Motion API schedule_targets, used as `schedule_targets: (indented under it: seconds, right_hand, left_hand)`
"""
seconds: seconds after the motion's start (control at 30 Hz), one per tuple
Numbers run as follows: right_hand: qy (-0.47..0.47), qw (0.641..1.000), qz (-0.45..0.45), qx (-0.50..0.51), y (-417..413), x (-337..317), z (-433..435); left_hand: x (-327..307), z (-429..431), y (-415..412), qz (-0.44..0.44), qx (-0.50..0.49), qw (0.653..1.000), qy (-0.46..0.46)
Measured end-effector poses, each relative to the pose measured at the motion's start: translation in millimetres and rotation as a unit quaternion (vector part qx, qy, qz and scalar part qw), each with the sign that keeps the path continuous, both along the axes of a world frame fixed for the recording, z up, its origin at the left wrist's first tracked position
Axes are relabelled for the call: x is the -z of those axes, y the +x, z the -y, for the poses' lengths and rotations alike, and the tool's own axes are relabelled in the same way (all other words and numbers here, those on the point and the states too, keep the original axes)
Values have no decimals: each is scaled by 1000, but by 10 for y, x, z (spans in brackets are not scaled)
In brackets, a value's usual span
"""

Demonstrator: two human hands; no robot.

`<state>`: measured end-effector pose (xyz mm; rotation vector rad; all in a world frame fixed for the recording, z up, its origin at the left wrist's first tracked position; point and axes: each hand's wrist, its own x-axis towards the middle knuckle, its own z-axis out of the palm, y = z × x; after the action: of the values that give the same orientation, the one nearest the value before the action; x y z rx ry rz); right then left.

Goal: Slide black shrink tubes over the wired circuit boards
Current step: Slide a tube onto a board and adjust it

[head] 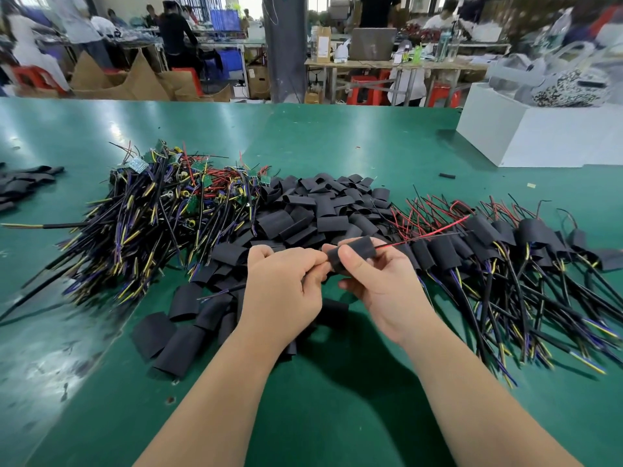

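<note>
Currently the fingers [350, 262] of the right hand [381, 284] are clasped round a short black shrink tube [357, 252], thumb on its near face and the others behind it, holding it in the air above the surface. Touching the tube's left end, the left hand [283, 288] has its fingers [303, 261] curled in a pinch on a black cable [232, 288], whose bared coloured wire tips stick out to the left past the hand. From the tube's right end a thin red and black wire pair [435, 232] runs up and to the right; whatever sits inside the tube is hidden. Just behind and under the hands lies a heap of loose black shrink tubes [313, 210], spilling towards the near left. Beside it on the left is a tangled pile of bare wired circuit boards [151, 210], small green boards showing among black, yellow and purple leads. On the right lies a spread of tubed assemblies [505, 244], each with a black sleeve, red wires pointing away and cables pointing near. All of it rests on a green mat surface [337, 399]. At the far right stands a white box [539, 136], and a few flat black tubes [23, 183] lie at the left edge. Beyond the surface, blurred people stand and sit at other benches among red stools and cardboard boxes.
</note>
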<state>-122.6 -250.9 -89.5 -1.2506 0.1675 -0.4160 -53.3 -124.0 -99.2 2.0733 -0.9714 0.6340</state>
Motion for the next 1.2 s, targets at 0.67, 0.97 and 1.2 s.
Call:
schedule_targets:
  seconds: [0.67, 0.97, 1.2]
  right_hand:
    - [157, 937, 116, 288, -248, -358, 683]
    - [-399, 739, -231, 492, -337, -156, 910]
    - [-449, 826, -227, 255, -189, -106, 579]
  left_hand:
    - [-116, -219, 270, -100, -104, 971, -191]
    - [113, -444, 601, -301, -345, 881, 122]
    - [115, -464, 630, -285, -355, 883, 115]
